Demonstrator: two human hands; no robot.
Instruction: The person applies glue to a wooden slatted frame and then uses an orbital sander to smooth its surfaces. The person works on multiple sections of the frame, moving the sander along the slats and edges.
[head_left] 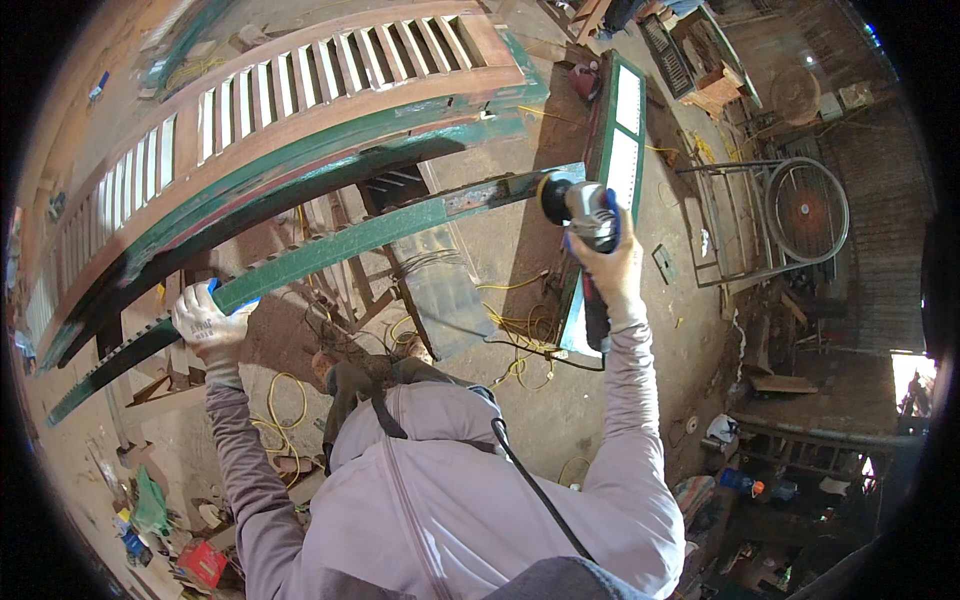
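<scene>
A long green-painted wooden board (345, 243) with notches along one edge slants across in front of me. Near its left end, my left hand (207, 322), in a white and blue glove, is closed around it. My right hand (616, 265), gloved likewise, grips a grey angle grinder (594, 215). The grinder's dark round disc (553, 198) is at the board's right end; whether it touches the wood I cannot tell. Toward that end, the green paint gives way to a patch of bare, greyish-brown surface. A dark cord runs from the grinder's lower end.
Beyond the board lies a large louvered wooden shutter (400, 105), partly green. A green frame with white panels (626, 130) stands at the right. Yellow cords (530, 330) tangle on the floor near my feet, beside a grey flat panel (442, 295). Farther right is a spoked wheel (806, 210).
</scene>
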